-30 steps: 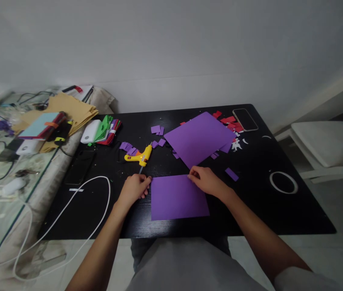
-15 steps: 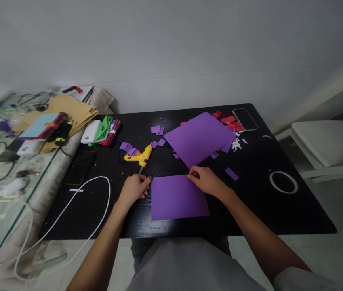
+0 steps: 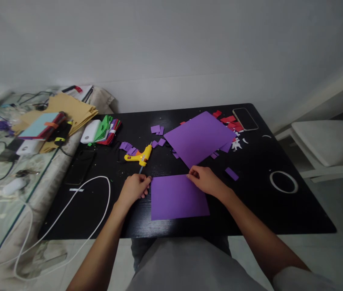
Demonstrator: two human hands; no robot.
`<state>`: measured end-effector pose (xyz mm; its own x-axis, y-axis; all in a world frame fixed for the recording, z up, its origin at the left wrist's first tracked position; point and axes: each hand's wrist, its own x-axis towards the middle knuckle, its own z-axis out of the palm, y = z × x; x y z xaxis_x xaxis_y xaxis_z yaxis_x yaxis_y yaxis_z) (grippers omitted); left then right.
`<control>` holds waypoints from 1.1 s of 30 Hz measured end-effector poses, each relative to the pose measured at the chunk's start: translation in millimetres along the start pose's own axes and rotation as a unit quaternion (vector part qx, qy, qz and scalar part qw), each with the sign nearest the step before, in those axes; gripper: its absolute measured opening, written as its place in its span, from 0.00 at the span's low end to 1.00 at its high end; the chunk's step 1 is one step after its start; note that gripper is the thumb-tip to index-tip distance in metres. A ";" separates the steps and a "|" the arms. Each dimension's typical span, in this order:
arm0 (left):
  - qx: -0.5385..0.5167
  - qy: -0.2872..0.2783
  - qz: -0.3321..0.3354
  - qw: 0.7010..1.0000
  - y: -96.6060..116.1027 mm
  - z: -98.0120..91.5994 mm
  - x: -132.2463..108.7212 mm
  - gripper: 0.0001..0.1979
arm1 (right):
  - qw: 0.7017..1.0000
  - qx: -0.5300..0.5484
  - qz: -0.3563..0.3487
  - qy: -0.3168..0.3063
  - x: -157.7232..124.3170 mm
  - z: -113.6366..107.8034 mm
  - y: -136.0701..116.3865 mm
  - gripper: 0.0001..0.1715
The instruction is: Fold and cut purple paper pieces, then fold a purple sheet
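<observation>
A purple paper sheet point(image 3: 179, 198) lies near the front edge of the black table. My left hand point(image 3: 135, 189) is closed at its upper left corner, thumb and forefinger pinched together there. Along the far edge, my right hand point(image 3: 204, 178) pinches the same sheet with its fingers curled. Just beyond my left hand rests a yellow glue gun point(image 3: 138, 156), a glue stick poking out of its back toward me. A larger purple sheet point(image 3: 200, 137) lies turned at an angle behind my right hand, with another purple piece partly under it.
Small purple paper pieces point(image 3: 129, 148), red scraps point(image 3: 228, 119) and white scraps point(image 3: 236, 144) lie about. A tape ring point(image 3: 283, 182) and a phone point(image 3: 245, 119) are at right. At left are a white cable point(image 3: 109, 194), a dark phone point(image 3: 81, 167) and bundled coloured paper point(image 3: 107, 130).
</observation>
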<state>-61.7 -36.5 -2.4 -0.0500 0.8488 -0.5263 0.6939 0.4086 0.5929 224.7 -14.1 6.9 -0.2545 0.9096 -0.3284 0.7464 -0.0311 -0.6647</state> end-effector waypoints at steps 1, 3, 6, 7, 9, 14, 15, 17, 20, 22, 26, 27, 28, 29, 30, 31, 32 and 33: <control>0.001 0.000 -0.001 1.000 0.0 0.0 0.0 0.21 | 1.000 -0.001 0.000 0.001 -0.1 0.1 0.3 0.06; 0.004 0.000 0.000 1.000 -0.1 -0.2 0.0 0.21 | 1.000 -0.002 -0.001 0.002 -0.1 0.3 1.1 0.06; 0.006 -0.003 0.005 1.000 -0.3 -0.3 -0.2 0.21 | 1.000 0.000 -0.004 0.003 0.2 1.0 2.4 0.07; 0.005 -0.003 0.005 1.000 -0.2 -0.3 -0.2 0.21 | 1.000 0.000 -0.005 0.002 0.4 1.2 2.7 0.06; 0.004 -0.003 0.002 1.000 0.5 -0.3 -0.5 0.20 | 1.000 -0.002 -0.008 0.002 0.6 1.7 3.1 0.06; 0.003 0.002 0.002 1.000 2.9 0.0 -1.5 0.20 | 1.000 -0.006 -0.015 0.006 1.3 2.1 3.8 0.06; 0.003 0.002 0.000 1.000 3.1 0.1 -1.6 0.20 | 1.000 -0.005 -0.015 0.006 1.2 1.9 3.9 0.06; 0.001 0.003 -0.001 1.000 3.1 0.2 -1.7 0.20 | 1.000 -0.005 -0.013 0.005 0.3 1.9 3.7 0.06; 0.003 0.000 -0.003 1.000 2.4 0.2 -1.5 0.20 | 1.000 -0.024 -0.012 0.006 -2.7 4.6 -0.4 0.07; 0.006 -0.001 -0.002 1.000 1.8 0.1 -1.4 0.20 | 0.998 -0.054 -0.024 0.020 -4.6 8.9 -7.2 0.07; 0.004 -0.002 0.002 1.000 0.6 -0.1 -1.2 0.21 | 0.991 -0.110 -0.060 0.038 -1.3 21.0 -29.9 0.09; 0.004 -0.003 0.002 1.000 0.3 0.0 -1.2 0.21 | 0.990 -0.119 -0.068 0.027 1.3 24.0 -36.2 0.09; 0.004 -0.003 0.004 1.000 -0.1 0.1 -1.3 0.21 | 0.989 -0.131 -0.069 0.021 4.3 26.9 -42.2 0.10; 0.004 -0.003 0.006 1.000 -0.5 0.3 -1.4 0.21 | 0.987 -0.145 -0.071 0.011 7.5 29.6 -47.8 0.11; 0.006 -0.002 0.008 1.000 -0.9 0.5 -1.6 0.21 | 0.984 -0.162 -0.068 0.003 10.5 32.2 -52.7 0.12; 0.008 -0.001 0.011 1.000 -1.4 0.6 -2.0 0.21 | 0.982 -0.181 -0.061 -0.004 13.1 34.5 -56.8 0.12; 0.012 0.002 0.016 1.000 -1.7 0.7 -2.7 0.21 | 0.979 -0.198 -0.054 -0.011 15.2 36.6 -60.1 0.13; 0.019 0.005 0.023 1.000 -1.7 0.7 -3.5 0.21 | 0.976 -0.211 -0.047 -0.016 16.7 38.4 -62.5 0.14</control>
<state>-62.2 -40.4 -2.0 -0.0241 0.8697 -0.4931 0.7226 0.3560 0.5926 150.1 -12.9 17.2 -0.3477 0.8868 -0.3045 0.9041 0.2310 -0.3595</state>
